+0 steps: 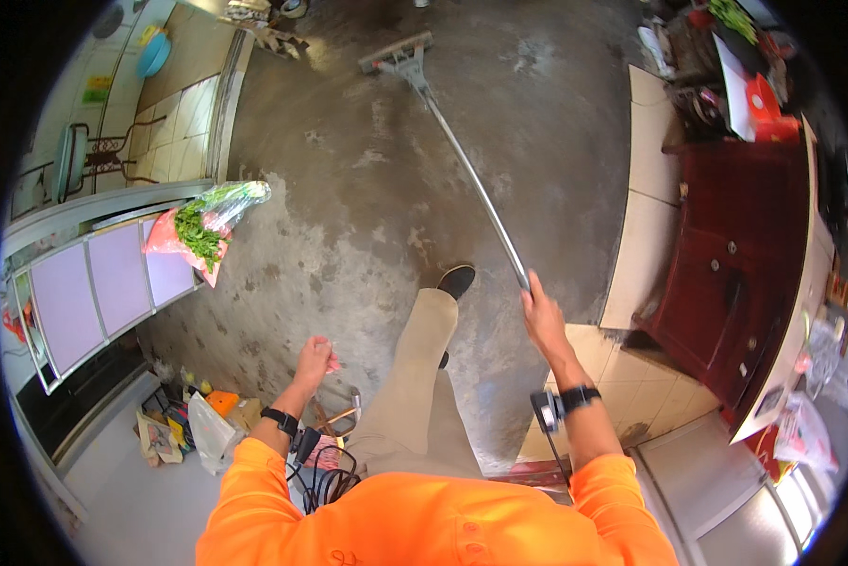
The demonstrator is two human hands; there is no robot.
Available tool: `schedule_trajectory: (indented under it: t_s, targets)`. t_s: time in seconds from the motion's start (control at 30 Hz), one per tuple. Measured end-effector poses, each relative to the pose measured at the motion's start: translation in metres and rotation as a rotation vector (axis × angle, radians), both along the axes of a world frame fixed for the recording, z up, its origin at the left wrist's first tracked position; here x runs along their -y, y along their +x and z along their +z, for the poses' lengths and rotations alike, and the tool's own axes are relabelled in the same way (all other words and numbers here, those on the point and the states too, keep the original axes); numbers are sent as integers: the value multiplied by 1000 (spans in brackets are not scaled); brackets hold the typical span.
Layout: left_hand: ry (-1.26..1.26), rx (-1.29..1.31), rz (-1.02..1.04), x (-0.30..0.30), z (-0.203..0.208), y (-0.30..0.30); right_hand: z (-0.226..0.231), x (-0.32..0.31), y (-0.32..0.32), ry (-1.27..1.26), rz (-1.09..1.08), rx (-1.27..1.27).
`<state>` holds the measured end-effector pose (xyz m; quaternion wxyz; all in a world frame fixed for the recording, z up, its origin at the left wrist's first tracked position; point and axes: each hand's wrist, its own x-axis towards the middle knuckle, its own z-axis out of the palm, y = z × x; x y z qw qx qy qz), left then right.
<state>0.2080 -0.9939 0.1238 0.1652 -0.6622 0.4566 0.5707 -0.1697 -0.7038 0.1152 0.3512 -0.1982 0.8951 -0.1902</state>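
My right hand (pixel 543 319) is wrapped round the upper end of a long silver mop handle. The mop (pixel 476 184) slants away to the far left, its flat wide head (pixel 400 57) resting on the grey concrete floor (pixel 339 189). That floor looks dark and damp around the head and paler, with blotches, nearer to me. Off the mop, my left hand (pixel 315 362) hangs in the air with its fingers curled; a bit of pink shows at the fingertips, too small to make out. One dark shoe (pixel 457 281) is forward on the floor between my hands.
At left, a bag of leafy greens (pixel 198 236) lies by a lilac-panelled cabinet (pixel 117 274). A dark red wooden cabinet (pixel 726 245) stands at right. Bags (pixel 214 434) and a hammer (pixel 344 413) are near my left arm. A raised tiled edge (pixel 646 203) bounds the floor at right.
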Motion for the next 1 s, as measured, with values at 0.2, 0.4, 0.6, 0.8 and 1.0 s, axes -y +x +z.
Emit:
schedule_trajectory:
  t_s: [0.2,0.4,0.6,0.8,1.0]
  targets:
    - [-60,-148,-243,-22,-11,31,104,-242,242,79,-195,102]
    - [-87,-198,-465,-68,-16,61,253,-360,435,262,-329,417]
    - [245,-263,-709,-228,14,-14,257,-310,448,195,-294,468]
    - [754,-234,-112,-316,15,-21,247,-228,422,191,-259,484]
    - [492,-179,185,-194,-34,-4,242,-137,404,149,-215,496]
